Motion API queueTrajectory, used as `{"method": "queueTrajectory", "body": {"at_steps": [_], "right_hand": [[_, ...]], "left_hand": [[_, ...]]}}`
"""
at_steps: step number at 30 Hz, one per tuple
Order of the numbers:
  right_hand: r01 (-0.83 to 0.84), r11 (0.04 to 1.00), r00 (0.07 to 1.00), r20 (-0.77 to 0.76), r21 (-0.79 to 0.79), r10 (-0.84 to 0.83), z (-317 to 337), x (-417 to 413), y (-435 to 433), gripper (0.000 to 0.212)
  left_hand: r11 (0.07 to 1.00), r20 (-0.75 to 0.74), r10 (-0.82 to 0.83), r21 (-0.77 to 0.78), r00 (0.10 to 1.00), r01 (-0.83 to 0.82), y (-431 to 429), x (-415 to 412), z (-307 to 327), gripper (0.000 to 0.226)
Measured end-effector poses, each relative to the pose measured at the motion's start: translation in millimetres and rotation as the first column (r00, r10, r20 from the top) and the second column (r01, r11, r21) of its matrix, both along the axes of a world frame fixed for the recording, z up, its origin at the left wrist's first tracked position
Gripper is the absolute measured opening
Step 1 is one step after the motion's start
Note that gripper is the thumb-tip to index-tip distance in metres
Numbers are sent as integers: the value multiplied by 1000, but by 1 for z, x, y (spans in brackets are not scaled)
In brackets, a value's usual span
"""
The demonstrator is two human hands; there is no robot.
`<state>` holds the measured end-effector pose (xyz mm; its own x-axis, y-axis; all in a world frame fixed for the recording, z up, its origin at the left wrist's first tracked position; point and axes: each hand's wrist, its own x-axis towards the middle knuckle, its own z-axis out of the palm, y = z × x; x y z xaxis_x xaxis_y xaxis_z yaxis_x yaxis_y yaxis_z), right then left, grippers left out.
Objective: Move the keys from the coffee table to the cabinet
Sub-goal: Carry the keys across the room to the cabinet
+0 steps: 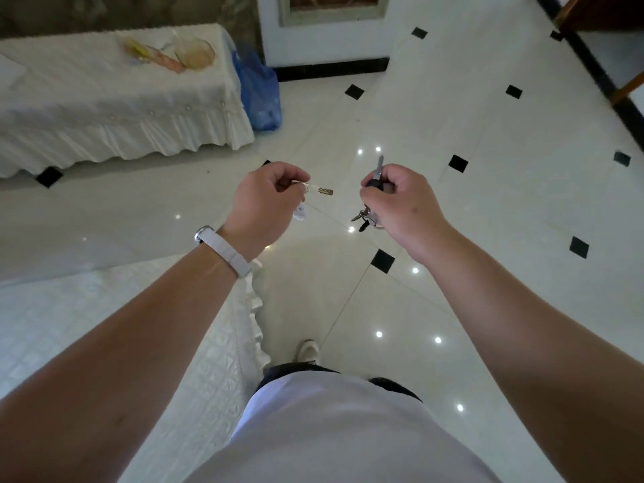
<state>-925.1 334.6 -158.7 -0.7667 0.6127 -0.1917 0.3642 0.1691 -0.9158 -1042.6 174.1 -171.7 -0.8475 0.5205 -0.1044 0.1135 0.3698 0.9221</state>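
Note:
My left hand (268,203) is closed on a silver key (322,190) whose blade sticks out to the right, and a small white tag (300,211) dangles below the fingers. My right hand (400,200) grips a bunch of keys (367,216). One dark-headed key (378,169) points up from the fist and the rest hang under it. Both hands are held out over the tiled floor at about waist height, a short gap apart. No cabinet is clearly in view.
A low table under a white frilled cloth (115,109) stands at the upper left with a glass bowl (195,52) on it. A blue plastic bag (259,92) leans by its right end. Another white-covered surface (104,325) is at my lower left. A dark-edged doorway (599,74) lies upper right.

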Motion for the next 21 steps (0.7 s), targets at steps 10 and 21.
{"method": "queueTrajectory", "body": {"at_steps": [10, 21], "right_hand": [[-157, 988, 987, -20, -11, 157, -10, -103, 29, 8], [-330, 940, 942, -100, -87, 321, -12, -237, 132, 5]], "left_hand": [[985, -5, 169, -39, 986, -169, 12, -78, -4, 24], [941, -45, 324, -84, 945, -327, 107, -180, 16, 23]]}}
